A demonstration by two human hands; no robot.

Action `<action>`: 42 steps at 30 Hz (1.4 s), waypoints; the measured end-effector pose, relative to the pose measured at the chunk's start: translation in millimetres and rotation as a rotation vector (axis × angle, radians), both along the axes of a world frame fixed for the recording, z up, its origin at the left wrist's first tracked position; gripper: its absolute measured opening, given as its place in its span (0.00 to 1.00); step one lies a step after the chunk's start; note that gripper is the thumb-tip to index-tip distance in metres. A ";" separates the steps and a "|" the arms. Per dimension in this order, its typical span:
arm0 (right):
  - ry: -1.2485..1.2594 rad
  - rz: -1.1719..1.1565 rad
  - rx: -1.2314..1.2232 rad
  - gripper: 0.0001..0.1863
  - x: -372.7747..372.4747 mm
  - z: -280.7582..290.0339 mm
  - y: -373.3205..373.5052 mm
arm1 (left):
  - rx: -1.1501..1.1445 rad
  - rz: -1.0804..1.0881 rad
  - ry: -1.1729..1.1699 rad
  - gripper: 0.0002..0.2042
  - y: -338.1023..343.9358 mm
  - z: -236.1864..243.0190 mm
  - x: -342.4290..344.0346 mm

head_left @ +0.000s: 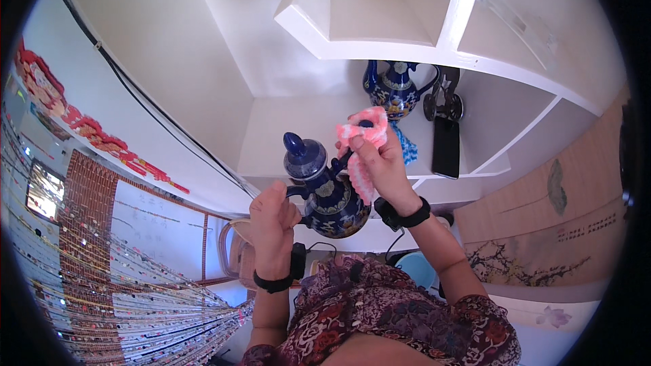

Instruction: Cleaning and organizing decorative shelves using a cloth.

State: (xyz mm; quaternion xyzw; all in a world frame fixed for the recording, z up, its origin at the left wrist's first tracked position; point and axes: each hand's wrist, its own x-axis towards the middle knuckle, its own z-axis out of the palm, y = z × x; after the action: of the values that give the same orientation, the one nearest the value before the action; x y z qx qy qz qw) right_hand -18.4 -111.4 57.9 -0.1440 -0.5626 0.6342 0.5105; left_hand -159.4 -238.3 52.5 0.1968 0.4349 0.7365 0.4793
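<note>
A dark blue lidded teapot (332, 207) with a tall neck and painted flowers hangs in front of me, slightly tilted. My left hand (274, 215) is closed round its handle on the left side. On the other side, my right hand (381, 163) pinches a pink and white knitted cloth (361, 132) around the upper part of the spout. The dark spout tip pokes out through the cloth, and one end of the cloth dangles beside the pot's body. The domed lid (304, 157) with its pointed knob sits on the neck.
A second blue painted teapot (395, 91) stands on the white shelf, with a blue and white cloth (408, 144) below it. Beside it are a dark ornament (444, 100) and a black flat object (445, 149). Left hangs a bead curtain (156, 298); right, a painted scroll (536, 230).
</note>
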 end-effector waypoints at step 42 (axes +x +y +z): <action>-0.440 0.186 -0.321 0.23 32.3 -92.4 -11.7 | 0.060 0.232 -0.222 0.16 11.9 16.2 -10.8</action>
State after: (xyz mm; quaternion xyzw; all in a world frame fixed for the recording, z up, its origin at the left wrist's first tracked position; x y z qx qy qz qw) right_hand 13.9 -123.2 -34.5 -0.3051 -0.5630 0.7126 0.2865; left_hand -170.2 -226.4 68.7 0.0771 0.3770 0.8167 0.4300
